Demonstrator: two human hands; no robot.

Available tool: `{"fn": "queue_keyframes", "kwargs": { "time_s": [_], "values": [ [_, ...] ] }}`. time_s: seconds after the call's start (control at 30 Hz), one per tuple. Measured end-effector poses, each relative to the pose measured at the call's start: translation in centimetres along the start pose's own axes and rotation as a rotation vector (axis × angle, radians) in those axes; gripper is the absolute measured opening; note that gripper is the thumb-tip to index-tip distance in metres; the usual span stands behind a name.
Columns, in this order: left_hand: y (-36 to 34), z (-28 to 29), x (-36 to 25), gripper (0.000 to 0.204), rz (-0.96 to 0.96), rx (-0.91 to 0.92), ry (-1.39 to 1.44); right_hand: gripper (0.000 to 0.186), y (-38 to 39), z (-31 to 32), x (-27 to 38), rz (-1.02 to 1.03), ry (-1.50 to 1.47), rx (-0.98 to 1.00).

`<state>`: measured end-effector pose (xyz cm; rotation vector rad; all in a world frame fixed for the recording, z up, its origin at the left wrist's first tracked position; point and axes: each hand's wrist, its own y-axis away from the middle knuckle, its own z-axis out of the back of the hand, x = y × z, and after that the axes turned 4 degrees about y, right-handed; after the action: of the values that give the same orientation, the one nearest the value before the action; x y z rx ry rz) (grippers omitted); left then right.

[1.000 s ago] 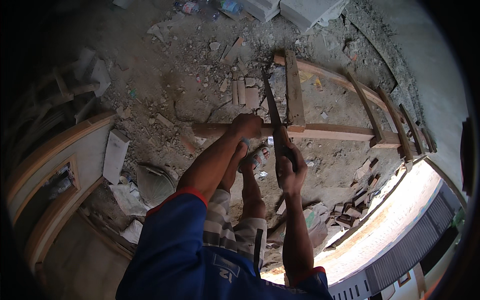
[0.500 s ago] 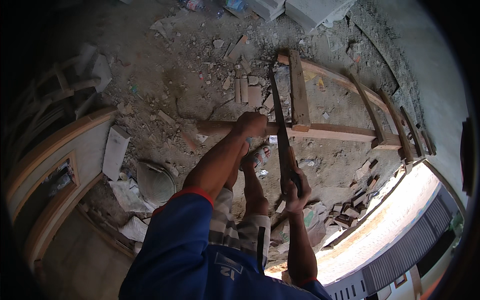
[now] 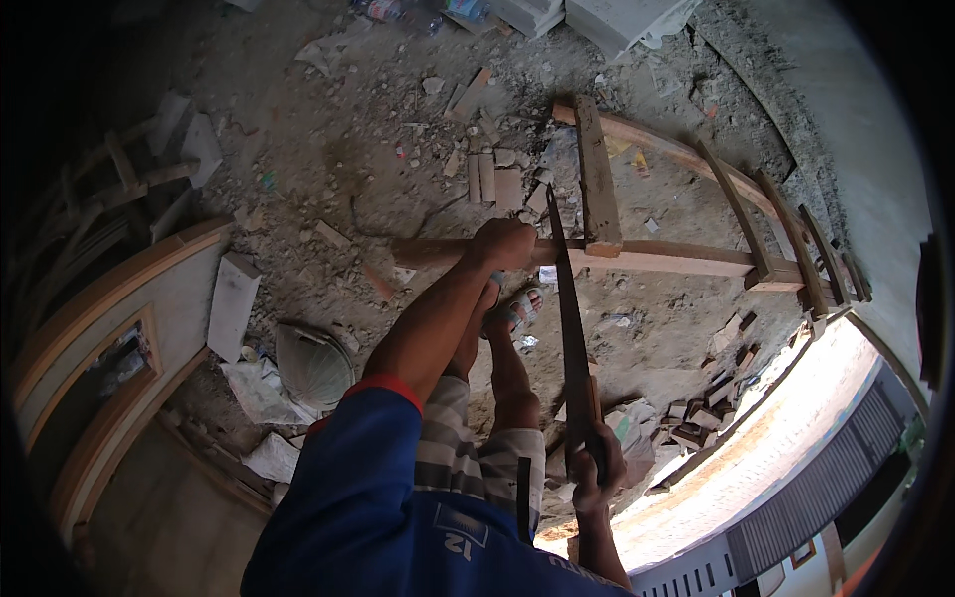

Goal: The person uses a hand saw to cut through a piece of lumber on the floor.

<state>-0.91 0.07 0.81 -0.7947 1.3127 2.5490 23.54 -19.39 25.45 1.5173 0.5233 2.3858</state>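
Observation:
A long dark handsaw (image 3: 570,323) lies across the near beam (image 3: 676,261) of a wooden ladder-like frame, its narrow tip pointing away from me. At the lower right, my right hand (image 3: 600,468) is wrapped round the saw's handle. My left hand (image 3: 504,245) is closed on the same beam, just left of the blade. Beside the blade on the right, a wooden crosspiece (image 3: 597,179) rests across the frame. Below the beam, my sandalled foot (image 3: 519,310) stands close to the saw line. How deep the blade sits in the wood cannot be made out.
Rubble and tile pieces (image 3: 494,181) litter the dirt floor. A basket-like container (image 3: 313,368) and a pale block (image 3: 232,303) are at the left, near a wooden-framed panel (image 3: 149,338). Broken bricks (image 3: 696,423) lie at the right. Pale blocks (image 3: 632,22) and plastic bottles (image 3: 383,10) are at the far side.
My right hand has drawn the saw back toward me, so the tip sits nearer the beam. The left hand stays in place on the beam.

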Motion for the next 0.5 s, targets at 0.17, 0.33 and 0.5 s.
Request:
{"fn": "queue_keyframes", "kwargs": {
  "time_s": [0.17,0.33,0.5],
  "values": [
    [-0.7,1.2,-1.4,0.039,0.025,0.051,0.009,0.039,-13.5,-7.0,-5.6,0.059,-0.040,-0.035],
    [0.6,-1.5,-0.3,0.040,0.034,0.026,0.049,0.043,-5.2,-2.6,0.3,-0.013,0.068,0.013],
    [-0.2,0.1,-0.4,0.043,0.037,0.029,0.027,0.043,4.4,3.3,1.6,-0.094,0.047,0.036]
  ]
}}
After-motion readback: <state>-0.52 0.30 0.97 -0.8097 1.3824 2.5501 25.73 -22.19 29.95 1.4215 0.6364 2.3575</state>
